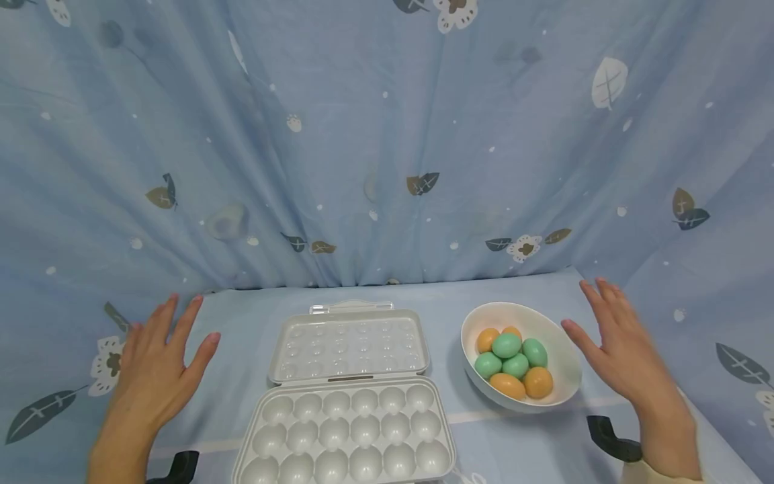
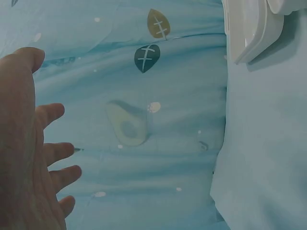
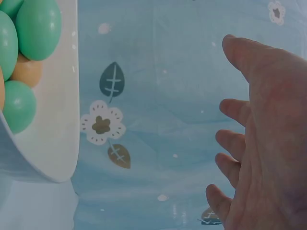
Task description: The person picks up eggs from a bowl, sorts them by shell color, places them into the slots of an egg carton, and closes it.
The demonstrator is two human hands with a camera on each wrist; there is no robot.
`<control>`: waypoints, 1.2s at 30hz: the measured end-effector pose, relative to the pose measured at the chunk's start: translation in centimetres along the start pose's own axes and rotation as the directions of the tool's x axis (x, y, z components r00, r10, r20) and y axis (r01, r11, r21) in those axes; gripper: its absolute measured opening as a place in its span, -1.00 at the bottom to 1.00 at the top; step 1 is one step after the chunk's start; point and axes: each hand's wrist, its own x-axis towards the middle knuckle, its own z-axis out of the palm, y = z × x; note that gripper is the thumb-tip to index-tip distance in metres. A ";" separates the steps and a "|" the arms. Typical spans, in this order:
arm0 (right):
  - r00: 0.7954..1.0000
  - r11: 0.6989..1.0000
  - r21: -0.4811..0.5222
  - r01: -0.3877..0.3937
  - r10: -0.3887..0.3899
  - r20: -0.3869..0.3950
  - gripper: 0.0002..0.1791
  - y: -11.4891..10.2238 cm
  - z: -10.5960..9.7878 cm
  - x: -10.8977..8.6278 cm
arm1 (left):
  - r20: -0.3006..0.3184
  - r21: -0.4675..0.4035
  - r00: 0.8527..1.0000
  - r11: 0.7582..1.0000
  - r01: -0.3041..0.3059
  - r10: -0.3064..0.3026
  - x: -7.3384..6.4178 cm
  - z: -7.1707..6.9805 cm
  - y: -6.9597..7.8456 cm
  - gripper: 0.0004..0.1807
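Note:
My left hand point(image 1: 158, 366) hovers left of a grey egg carton, fingers spread and holding nothing. On the other side, my right hand point(image 1: 629, 349) is held with extended fingers just right of a white bowl point(image 1: 565, 376), not touching it. Inside the bowl lie several green eggs point(image 1: 506, 345) and orange eggs point(image 1: 538, 382). The plastic egg carton point(image 1: 449, 430) lies unfolded, its hollows bare and its lid point(image 1: 347, 336) flipped back behind it. Part of the carton point(image 2: 249, 43) shows at the top of the left wrist view. The right wrist view catches green eggs point(image 3: 38, 28) near the bowl's rim.
A pale blue cloth point(image 1: 242, 309) covers the table. Behind it hangs a blue curtain point(image 1: 363, 134) patterned with leaves and flowers. Black straps point(image 1: 611, 440) show at both wrists. A light sleeve point(image 1: 656, 474) covers the right forearm at the lower edge.

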 end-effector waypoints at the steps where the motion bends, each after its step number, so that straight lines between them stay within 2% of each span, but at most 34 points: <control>1: 1.000 1.000 -0.002 0.000 0.000 0.003 -0.06 -0.1 0.1 0.0 | -0.005 -0.001 1.000 1.000 -0.005 0.005 0.0 0.0 0.0 -0.23; 9: 0.998 1.000 0.019 0.014 -0.015 0.061 -0.07 -0.8 0.5 0.4 | -0.002 -0.013 1.000 1.000 -0.020 0.020 0.1 0.4 -0.1 -0.24; 13: 0.991 0.999 0.052 -0.008 0.001 0.132 -0.06 -1.2 0.8 0.5 | 0.046 -0.045 0.999 0.999 0.001 0.001 0.2 0.6 0.0 -0.25; 16: 0.983 0.997 0.071 -0.027 0.013 0.184 -0.06 -1.4 0.9 0.6 | 0.103 -0.101 0.994 0.994 0.033 -0.023 0.2 0.7 0.1 -0.25; 21: 0.966 0.996 0.085 -0.032 0.009 0.260 -0.07 -1.7 1.4 0.9 | 0.154 -0.177 0.988 0.983 0.052 -0.024 0.4 1.1 0.3 -0.25; 24: 0.956 0.995 0.099 -0.007 -0.022 0.292 -0.11 -1.9 1.9 1.0 | 0.175 -0.200 0.984 0.978 0.054 -0.019 0.4 1.4 0.2 -0.26; 29: 0.948 0.986 0.152 0.066 -0.109 0.298 -0.19 -2.2 2.8 1.2 | 0.202 -0.219 0.979 0.973 0.069 -0.024 -0.1 1.9 -0.2 -0.27; 33: 0.940 0.985 0.156 0.073 -0.120 0.320 -0.21 -2.5 3.5 1.3 | 0.256 -0.258 0.966 0.961 0.096 -0.027 -0.7 1.9 -0.4 -0.28; 36: 0.934 0.985 0.157 0.069 -0.119 0.336 -0.22 -2.7 3.9 1.2 | 0.318 -0.269 0.948 0.956 0.121 -0.031 -1.1 1.7 -0.4 -0.29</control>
